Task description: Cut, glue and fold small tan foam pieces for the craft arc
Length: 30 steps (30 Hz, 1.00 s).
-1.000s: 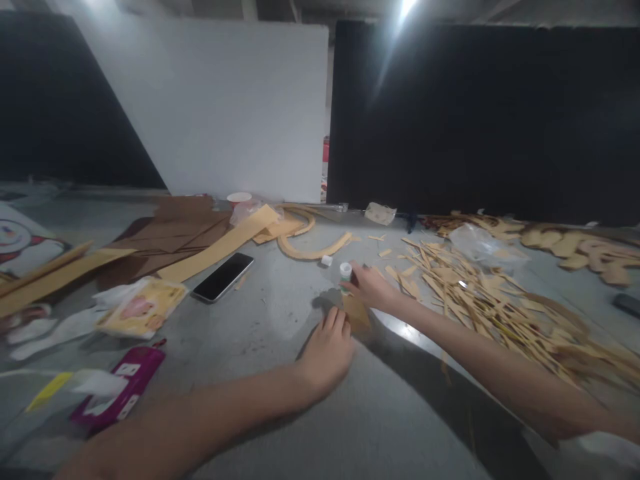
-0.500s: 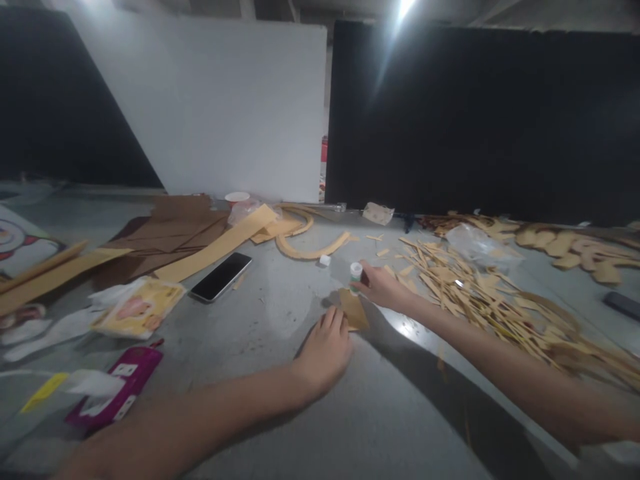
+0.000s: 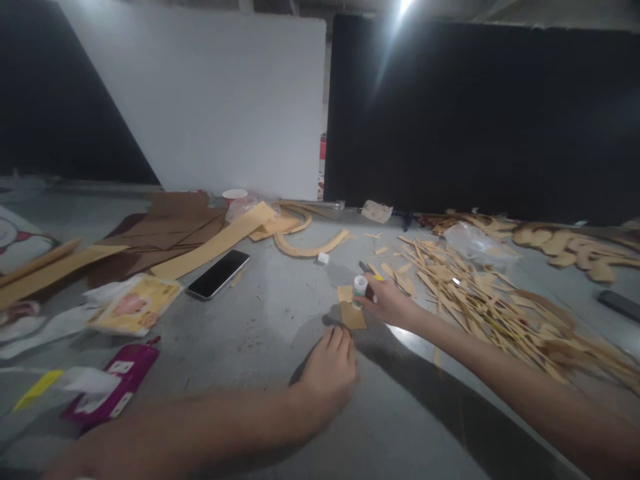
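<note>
My right hand (image 3: 387,301) is closed round a small white-topped bottle (image 3: 359,291), held over the right side of a small tan piece (image 3: 353,316). Something dark with a yellow part pokes out behind its fingers. My left hand (image 3: 333,363) lies just below the tan piece, fingers curled and pressed together; whatever its fingertips hold, if anything, is hidden. A small white cap (image 3: 323,258) rests on the grey table (image 3: 240,373) beyond the hands.
A black phone (image 3: 219,275), a yellow tissue pack (image 3: 136,305) and a purple power strip (image 3: 117,381) lie at the left. Brown sheets (image 3: 165,230) lie behind them. Thin tan offcuts (image 3: 475,310) spread at the right, with a clear plastic bag (image 3: 475,241) behind.
My right hand has brought the bottle nearer, over the tan piece. My left hand has moved slightly back and right, uncovering more of the piece. The yellow part behind the right fingers has come into view.
</note>
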Each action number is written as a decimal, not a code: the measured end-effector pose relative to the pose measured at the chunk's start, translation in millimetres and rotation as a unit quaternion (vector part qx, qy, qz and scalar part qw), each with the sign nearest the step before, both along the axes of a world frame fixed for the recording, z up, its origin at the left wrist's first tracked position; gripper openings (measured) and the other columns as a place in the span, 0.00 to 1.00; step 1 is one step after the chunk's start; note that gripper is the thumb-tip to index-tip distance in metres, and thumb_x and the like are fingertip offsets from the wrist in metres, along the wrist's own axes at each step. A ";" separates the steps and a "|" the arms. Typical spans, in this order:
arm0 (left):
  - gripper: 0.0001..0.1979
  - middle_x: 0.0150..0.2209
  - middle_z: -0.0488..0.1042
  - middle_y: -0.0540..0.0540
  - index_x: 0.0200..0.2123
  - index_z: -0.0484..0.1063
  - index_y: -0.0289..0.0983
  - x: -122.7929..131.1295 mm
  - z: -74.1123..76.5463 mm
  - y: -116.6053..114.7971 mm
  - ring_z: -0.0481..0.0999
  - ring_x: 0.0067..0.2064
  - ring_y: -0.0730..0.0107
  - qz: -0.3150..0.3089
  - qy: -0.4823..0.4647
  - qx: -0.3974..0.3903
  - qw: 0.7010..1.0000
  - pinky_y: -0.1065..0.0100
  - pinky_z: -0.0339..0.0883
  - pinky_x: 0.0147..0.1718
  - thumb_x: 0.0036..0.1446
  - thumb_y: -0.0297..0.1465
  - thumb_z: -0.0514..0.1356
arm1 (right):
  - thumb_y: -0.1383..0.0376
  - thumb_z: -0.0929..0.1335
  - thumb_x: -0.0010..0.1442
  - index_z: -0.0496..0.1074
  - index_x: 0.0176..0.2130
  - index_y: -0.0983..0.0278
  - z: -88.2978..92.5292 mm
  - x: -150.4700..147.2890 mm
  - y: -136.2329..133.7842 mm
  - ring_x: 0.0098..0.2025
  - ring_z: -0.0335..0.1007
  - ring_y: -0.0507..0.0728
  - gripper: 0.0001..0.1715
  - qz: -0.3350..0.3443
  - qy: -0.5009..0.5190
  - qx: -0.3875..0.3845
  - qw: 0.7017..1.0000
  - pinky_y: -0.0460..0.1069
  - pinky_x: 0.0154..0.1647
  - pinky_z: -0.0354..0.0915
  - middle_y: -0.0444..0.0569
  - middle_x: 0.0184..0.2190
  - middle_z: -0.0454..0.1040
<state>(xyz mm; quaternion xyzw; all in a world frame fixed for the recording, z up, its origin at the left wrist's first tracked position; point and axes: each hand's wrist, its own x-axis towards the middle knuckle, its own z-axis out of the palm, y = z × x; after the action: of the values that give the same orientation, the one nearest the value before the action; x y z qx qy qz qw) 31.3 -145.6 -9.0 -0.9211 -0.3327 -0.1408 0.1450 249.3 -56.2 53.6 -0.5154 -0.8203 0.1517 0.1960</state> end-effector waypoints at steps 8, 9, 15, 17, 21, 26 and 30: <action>0.20 0.53 0.81 0.26 0.53 0.80 0.24 1.1 0.4 -6.3 0.79 0.56 0.44 0.015 -0.025 -0.022 0.999 0.49 0.71 0.54 0.72 0.35 0.58 | 0.60 0.69 0.70 0.66 0.45 0.60 -0.8 1.1 -24.4 0.32 0.76 0.58 0.09 0.016 0.035 -0.030 0.999 0.48 0.33 0.63 0.46 0.31 0.79; 0.20 0.53 0.82 0.26 0.53 0.80 0.24 1.1 -0.1 -6.9 0.79 0.57 0.43 0.014 -0.023 -0.020 0.999 0.48 0.71 0.54 0.72 0.35 0.57 | 0.59 0.69 0.71 0.66 0.45 0.60 -1.5 1.0 -27.7 0.31 0.76 0.58 0.09 0.015 0.037 -0.034 0.999 0.48 0.33 0.63 0.46 0.31 0.79; 0.20 0.53 0.82 0.22 0.52 0.81 0.22 1.9 -13.1 -12.7 0.81 0.57 0.40 0.007 -0.011 0.024 1.000 0.46 0.71 0.56 0.71 0.34 0.58 | 0.58 0.68 0.72 0.65 0.48 0.59 -3.9 -2.4 -43.5 0.33 0.77 0.59 0.10 0.029 0.044 -0.046 0.998 0.49 0.34 0.63 0.46 0.32 0.79; 0.19 0.53 0.82 0.23 0.51 0.82 0.23 2.8 -16.5 -14.2 0.81 0.57 0.39 0.008 0.001 0.051 0.999 0.44 0.71 0.56 0.71 0.34 0.58 | 0.57 0.68 0.73 0.65 0.49 0.59 -4.5 -5.2 -46.2 0.33 0.77 0.59 0.10 0.030 0.043 -0.054 0.997 0.48 0.32 0.62 0.46 0.32 0.79; 0.20 0.54 0.81 0.21 0.50 0.82 0.21 3.6 -14.6 -15.6 0.83 0.56 0.37 -0.001 0.014 0.070 0.997 0.45 0.73 0.54 0.71 0.33 0.59 | 0.58 0.68 0.73 0.65 0.49 0.59 -4.5 -15.2 -47.9 0.32 0.77 0.58 0.10 0.034 0.036 -0.052 0.997 0.48 0.33 0.61 0.46 0.33 0.79; 0.21 0.56 0.79 0.18 0.52 0.81 0.19 2.4 -8.8 -16.3 0.81 0.59 0.36 -0.006 0.009 0.028 1.000 0.44 0.71 0.57 0.72 0.34 0.58 | 0.59 0.68 0.73 0.66 0.49 0.60 -2.3 -28.7 -43.4 0.33 0.78 0.59 0.09 0.036 0.026 -0.044 0.998 0.48 0.34 0.61 0.47 0.33 0.79; 0.17 0.56 0.80 0.20 0.51 0.82 0.24 1.9 -8.3 -17.4 0.80 0.60 0.38 -0.018 0.000 -0.003 1.000 0.43 0.69 0.58 0.71 0.32 0.60 | 0.60 0.68 0.73 0.66 0.53 0.60 -2.3 -33.3 -34.7 0.33 0.77 0.59 0.12 0.029 0.019 -0.038 0.999 0.48 0.33 0.61 0.48 0.34 0.80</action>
<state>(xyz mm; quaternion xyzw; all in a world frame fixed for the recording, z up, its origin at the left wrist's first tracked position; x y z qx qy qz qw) 33.2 -163.0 -17.3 -0.9275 -0.3164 -0.1426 0.1393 216.0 -90.9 51.4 -0.4952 -0.8249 0.1981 0.1874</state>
